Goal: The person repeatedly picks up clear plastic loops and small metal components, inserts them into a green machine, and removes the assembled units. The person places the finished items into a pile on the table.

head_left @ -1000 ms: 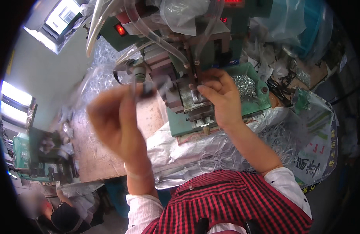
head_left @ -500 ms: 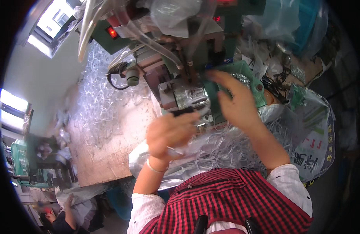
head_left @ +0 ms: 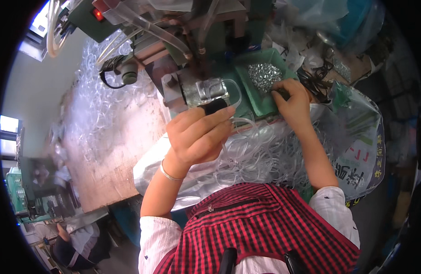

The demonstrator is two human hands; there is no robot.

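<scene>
My left hand (head_left: pixel 199 137) is closed in front of the machine's metal block (head_left: pixel 213 89). Its fingertips pinch a clear plastic tube (head_left: pixel 239 93), which curves up in a loop beside the block. Something black (head_left: pixel 215 106) lies along the index finger, perhaps a finger cover. Over the near right side of a green tray (head_left: pixel 272 109), my right hand (head_left: pixel 293 102) has its thumb and fingers bent together. A heap of small shiny metal pieces (head_left: pixel 264 75) fills the tray's far part, next to those fingertips. Whatever the right fingers hold is too small to make out.
Clear tube rings (head_left: pixel 256 160) lie on plastic sheeting before me, with another pile (head_left: pixel 101 100) at the left on the wooden table (head_left: pixel 112 164). Hoses (head_left: pixel 162 39) hang at the green machine. A printed sack (head_left: pixel 356 150) stands right. Another person (head_left: pixel 78 244) sits lower left.
My right hand has moved from beside the machine's block to the metal pieces in the tray. My left hand stays before the block, now showing a tube loop. The view has shifted.
</scene>
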